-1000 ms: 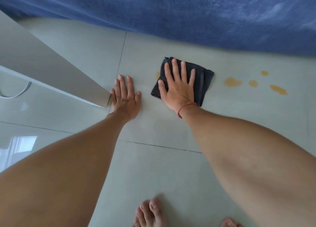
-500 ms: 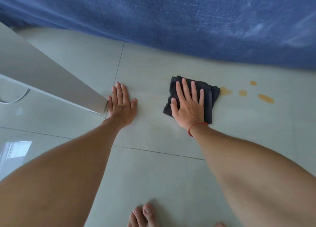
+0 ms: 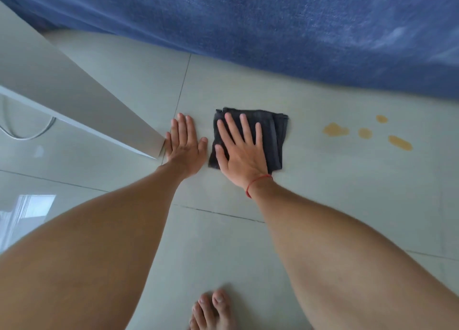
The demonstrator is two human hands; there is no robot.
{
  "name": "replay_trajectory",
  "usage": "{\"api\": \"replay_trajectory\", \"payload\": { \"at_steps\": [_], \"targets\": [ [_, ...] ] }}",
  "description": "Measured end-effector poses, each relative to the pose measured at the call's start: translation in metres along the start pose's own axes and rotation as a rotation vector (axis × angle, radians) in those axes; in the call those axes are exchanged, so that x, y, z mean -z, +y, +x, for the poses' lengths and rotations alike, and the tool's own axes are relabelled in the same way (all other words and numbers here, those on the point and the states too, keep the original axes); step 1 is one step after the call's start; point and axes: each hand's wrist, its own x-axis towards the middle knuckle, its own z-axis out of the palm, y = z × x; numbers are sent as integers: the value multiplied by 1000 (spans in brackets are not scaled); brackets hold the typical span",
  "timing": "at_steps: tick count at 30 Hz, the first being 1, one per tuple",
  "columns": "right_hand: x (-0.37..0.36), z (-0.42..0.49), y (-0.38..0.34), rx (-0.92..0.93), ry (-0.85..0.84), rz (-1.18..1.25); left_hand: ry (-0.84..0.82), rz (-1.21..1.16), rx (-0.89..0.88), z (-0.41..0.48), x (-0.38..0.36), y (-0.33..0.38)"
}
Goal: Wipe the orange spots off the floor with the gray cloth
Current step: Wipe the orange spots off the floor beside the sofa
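A folded dark gray cloth [image 3: 276,136] lies flat on the pale tiled floor [image 3: 347,193]. My right hand [image 3: 238,153] presses down on it with the palm, fingers spread, a red string around the wrist. Several orange spots sit on the tile to the cloth's right, apart from it: a large blot [image 3: 335,130], a round one [image 3: 365,133], a small one [image 3: 381,118] and an oval one [image 3: 400,142]. My left hand [image 3: 185,148] rests flat on the floor just left of the cloth, holding nothing.
A white furniture panel [image 3: 74,101] slants in from the left, its corner touching my left hand. Blue fabric [image 3: 273,19] hangs along the far side of the floor. My bare toes [image 3: 213,309] show at the bottom edge.
My right hand slid the cloth right until it touched the large orange blot, then back left beside my left hand. A small orange mark at the cloth's left edge no longer shows.
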Motion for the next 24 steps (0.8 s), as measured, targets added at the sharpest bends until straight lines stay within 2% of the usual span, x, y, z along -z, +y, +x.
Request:
{"api": "replay_trajectory", "payload": {
  "at_steps": [3,7,12,19,24],
  "targets": [
    [-2,-42,31,46,9,0,-8,5,-4,-2,2,0],
    [2,-58,77,-212,42,-25,21,-17,-4,-4,1,0],
    [6,-18,64,-372,62,-15,28,0,-1,-1,-2,-1],
    [4,43,6,-330,59,62,27,14,6,1,-4,-3],
    [-1,24,8,-101,53,23,10,2,9,1,-2,-1]
  ]
}}
